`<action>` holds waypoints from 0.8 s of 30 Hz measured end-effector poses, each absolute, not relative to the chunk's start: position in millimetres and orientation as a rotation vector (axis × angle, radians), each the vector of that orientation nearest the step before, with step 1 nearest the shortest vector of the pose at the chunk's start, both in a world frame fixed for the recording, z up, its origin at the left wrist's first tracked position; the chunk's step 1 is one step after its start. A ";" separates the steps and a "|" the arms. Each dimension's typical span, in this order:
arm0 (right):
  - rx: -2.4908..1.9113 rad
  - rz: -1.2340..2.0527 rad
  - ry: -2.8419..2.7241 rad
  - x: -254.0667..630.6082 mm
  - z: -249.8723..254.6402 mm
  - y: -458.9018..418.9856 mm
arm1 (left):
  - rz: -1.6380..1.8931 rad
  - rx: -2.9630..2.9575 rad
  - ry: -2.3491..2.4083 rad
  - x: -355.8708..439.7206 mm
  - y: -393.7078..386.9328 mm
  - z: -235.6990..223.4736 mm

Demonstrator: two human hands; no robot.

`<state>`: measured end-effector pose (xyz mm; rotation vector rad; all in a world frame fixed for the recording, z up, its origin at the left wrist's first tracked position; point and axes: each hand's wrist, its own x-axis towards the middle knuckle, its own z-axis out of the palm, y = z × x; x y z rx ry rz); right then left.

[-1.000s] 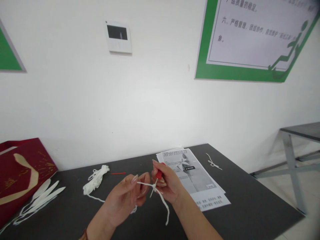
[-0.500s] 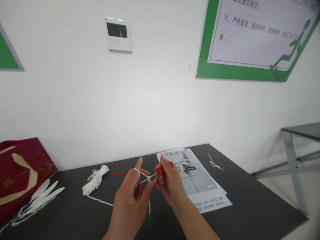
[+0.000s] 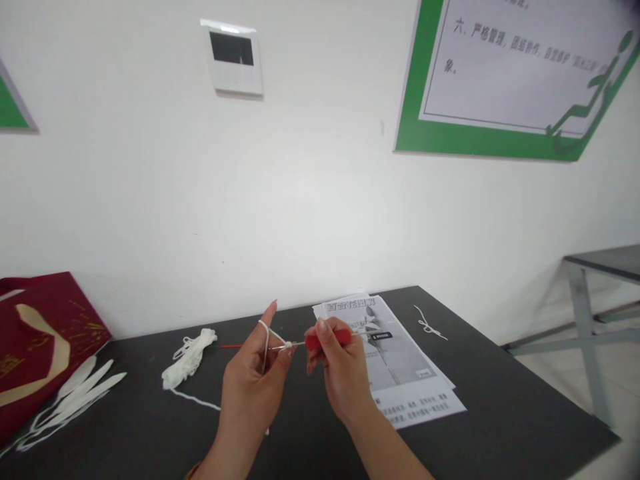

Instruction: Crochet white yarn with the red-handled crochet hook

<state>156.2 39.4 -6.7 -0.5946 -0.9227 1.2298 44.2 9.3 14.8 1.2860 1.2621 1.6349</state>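
Over the dark table (image 3: 480,407), my hands are apart, linked only by the work. Left hand (image 3: 255,380): thumb and a finger clamped on white yarn (image 3: 289,345) where it bunches, a strand looped round the raised forefinger; other fingers mostly out of sight. Right hand (image 3: 345,370): closed round a red-handled tool (image 3: 315,341), thin shaft reaching the bunched yarn; tip too fine to make out. Skein (image 3: 189,360) to the left, its strand trailing until my left forearm hides it. Thin red stick (image 3: 230,346) near the skein; my left hand covers its right end. Printed sheets (image 3: 415,373), partly behind my right hand. Red bag (image 3: 87,310) cut off at the left edge, white petal-shaped pieces (image 3: 83,395) beside it. Wall poster (image 3: 475,143) cropped at the top.
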 end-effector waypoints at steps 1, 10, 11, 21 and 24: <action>-0.585 1.228 -0.948 156.9 -7.0 39.0 | 1.647 1.213 1.206 43.1 11.1 15.7; -0.640 1.004 -1.375 157.2 -12.6 29.2 | 1.705 0.798 0.935 31.1 19.8 12.2; -0.666 0.987 -1.383 157.0 -13.2 29.4 | 1.719 0.790 0.928 30.7 19.3 11.6; -0.473 0.560 -1.712 159.8 -13.3 35.2 | 1.661 0.621 0.832 19.6 18.5 3.2; -0.387 0.300 -1.855 160.8 -19.5 33.3 | 1.725 0.708 0.837 19.3 16.4 3.0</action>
